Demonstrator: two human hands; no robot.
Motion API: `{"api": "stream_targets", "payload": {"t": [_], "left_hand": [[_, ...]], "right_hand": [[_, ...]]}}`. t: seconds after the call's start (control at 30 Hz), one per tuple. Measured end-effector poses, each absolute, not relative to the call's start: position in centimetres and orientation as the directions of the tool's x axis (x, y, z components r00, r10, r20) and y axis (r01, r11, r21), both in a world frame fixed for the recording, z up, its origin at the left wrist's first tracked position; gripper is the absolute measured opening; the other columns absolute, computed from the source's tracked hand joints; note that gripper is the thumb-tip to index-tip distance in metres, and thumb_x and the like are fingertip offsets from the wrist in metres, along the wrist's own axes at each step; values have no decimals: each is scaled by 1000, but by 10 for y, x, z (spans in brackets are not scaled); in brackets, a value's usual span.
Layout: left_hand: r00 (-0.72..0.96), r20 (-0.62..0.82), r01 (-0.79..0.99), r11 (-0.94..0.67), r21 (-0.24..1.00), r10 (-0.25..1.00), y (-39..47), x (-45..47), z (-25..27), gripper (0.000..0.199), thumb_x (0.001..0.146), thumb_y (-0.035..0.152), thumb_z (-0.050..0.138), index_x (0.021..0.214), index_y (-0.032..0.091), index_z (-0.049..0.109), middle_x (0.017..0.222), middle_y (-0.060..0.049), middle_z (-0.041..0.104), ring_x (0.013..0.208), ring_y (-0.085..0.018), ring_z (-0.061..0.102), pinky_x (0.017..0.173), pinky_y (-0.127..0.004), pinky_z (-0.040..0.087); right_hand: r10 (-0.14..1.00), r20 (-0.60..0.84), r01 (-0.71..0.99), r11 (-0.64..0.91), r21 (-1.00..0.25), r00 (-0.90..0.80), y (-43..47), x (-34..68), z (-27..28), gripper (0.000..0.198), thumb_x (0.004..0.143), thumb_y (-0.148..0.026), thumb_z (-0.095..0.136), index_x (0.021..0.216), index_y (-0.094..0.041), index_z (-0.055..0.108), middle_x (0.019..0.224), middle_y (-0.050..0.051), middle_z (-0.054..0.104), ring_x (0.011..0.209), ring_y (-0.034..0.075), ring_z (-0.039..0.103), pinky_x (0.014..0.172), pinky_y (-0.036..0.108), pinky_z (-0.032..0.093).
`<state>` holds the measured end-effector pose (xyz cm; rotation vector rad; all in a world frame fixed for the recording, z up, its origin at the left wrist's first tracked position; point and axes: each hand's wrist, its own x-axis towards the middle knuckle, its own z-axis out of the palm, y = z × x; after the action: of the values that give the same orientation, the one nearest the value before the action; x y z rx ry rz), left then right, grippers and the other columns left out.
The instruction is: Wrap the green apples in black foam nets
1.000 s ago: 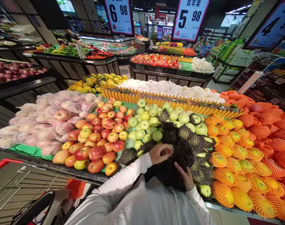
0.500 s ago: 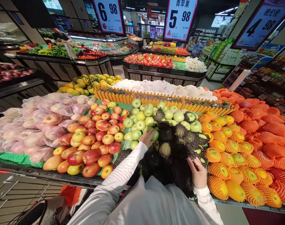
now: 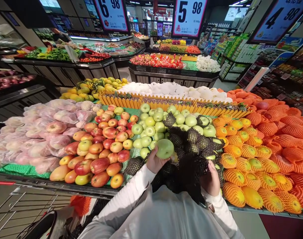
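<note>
Head view: the person's left hand (image 3: pixel 153 162) cups a smooth, pale-green round apple (image 3: pixel 165 148), thumb up along its side and the other fingers curled beneath. The apple sits lifted just in front of the heap of loose green apples (image 3: pixel 149 121); carrying it from below probably suits a slick, round fruit, since the palm takes the weight and little squeezing is needed.

Beside the sleeve-like black foam netting (image 3: pixel 194 164), the right hand (image 3: pixel 211 179) is half curled with its thumb side up. Deep shadow covers that spot, so whether it pinches the netting or only rests against it I cannot tell.

Other green apples in black mesh (image 3: pixel 192 135) lie between the two hands and farther back, the foam presumably there to cushion them. Red-and-yellow bare apples (image 3: pixel 109 142) fill the section to the left, and orange-netted yellow fruit (image 3: pixel 241 162) the one to the right, likely kept apart by kind to match the hanging price signs (image 3: pixel 189 17). Behind, a yellow picket-style divider (image 3: pixel 167 104) seems to keep the white-wrapped fruit (image 3: pixel 172 89) from rolling forward across the green-matted tabletop (image 3: pixel 19 168).
</note>
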<state>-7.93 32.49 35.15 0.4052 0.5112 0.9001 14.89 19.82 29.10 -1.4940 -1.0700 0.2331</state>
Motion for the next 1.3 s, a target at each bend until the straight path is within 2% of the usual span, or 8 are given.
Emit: {"api": "stream_targets", "payload": {"t": [0.13, 0.27, 0.47, 0.67, 0.77, 0.87, 1.1, 1.3], "left_hand": [[542, -238, -645, 581, 497, 806, 308, -66, 350, 66, 66, 60, 78, 113, 16, 64, 101, -8, 72, 81, -21, 68, 68, -29, 51], [684, -283, -553, 731, 400, 672, 296, -56, 348, 75, 77, 71, 59, 124, 13, 61, 109, -11, 71, 91, -21, 67, 78, -30, 51], [853, -218, -379, 849, 369, 475, 271, -50, 347, 71, 77, 68, 60, 118, 10, 66, 105, -14, 73, 108, -31, 65, 98, -41, 48], [727, -381, -401, 804, 440, 571, 267, -60, 353, 48, 83, 48, 63, 110, 9, 69, 96, -13, 75, 102, -28, 67, 98, -36, 47], [655, -460, -415, 794, 444, 599, 270, -67, 356, 42, 84, 47, 63, 103, 9, 70, 92, -11, 75, 89, -24, 70, 92, -33, 49], [636, -519, -396, 819, 415, 571, 272, -71, 357, 53, 86, 59, 53, 98, 11, 70, 83, -10, 75, 82, -22, 70, 86, -33, 51], [720, -505, -255, 858, 447, 477, 270, -65, 347, 58, 92, 61, 42, 92, 11, 72, 78, -8, 74, 79, -22, 69, 85, -33, 50], [755, -394, -222, 770, 598, 524, 266, -62, 339, 51, 85, 61, 56, 94, 15, 73, 88, -7, 74, 90, -24, 68, 100, -38, 44]], "right_hand": [[789, 417, 510, 156, -846, 451, 194, 137, 298, 43, 78, -45, 67, 117, -26, 62, 123, 10, 62, 120, 35, 54, 104, 56, 41], [874, 335, 396, 185, -899, 351, 200, 103, 333, 27, 95, -46, 47, 103, -27, 65, 94, 6, 68, 91, 25, 65, 81, 41, 54], [935, 345, 361, 296, -885, 81, 208, 83, 363, 25, 97, -39, 46, 98, -23, 66, 76, 4, 68, 65, 18, 62, 59, 28, 48], [990, 19, 29, 15, -999, 139, 210, 98, 378, 32, 89, -52, 57, 85, -22, 65, 72, 2, 61, 67, 17, 56, 61, 27, 45], [968, -174, -98, -194, -976, -181, 215, 116, 388, 38, 85, -57, 60, 81, -19, 63, 67, 0, 57, 60, 14, 51, 56, 25, 41], [881, -158, 98, -128, -987, -446, 219, 135, 391, 36, 79, -53, 69, 80, -17, 65, 68, 1, 59, 62, 15, 52, 59, 26, 41], [966, 48, 57, 64, -996, -254, 218, 135, 381, 33, 84, -52, 64, 77, -20, 68, 73, 4, 67, 66, 17, 60, 62, 28, 48], [987, 147, 183, 158, -970, -68, 224, 117, 385, 26, 83, -48, 66, 81, -23, 71, 75, 3, 69, 70, 20, 63, 65, 30, 51]]}}
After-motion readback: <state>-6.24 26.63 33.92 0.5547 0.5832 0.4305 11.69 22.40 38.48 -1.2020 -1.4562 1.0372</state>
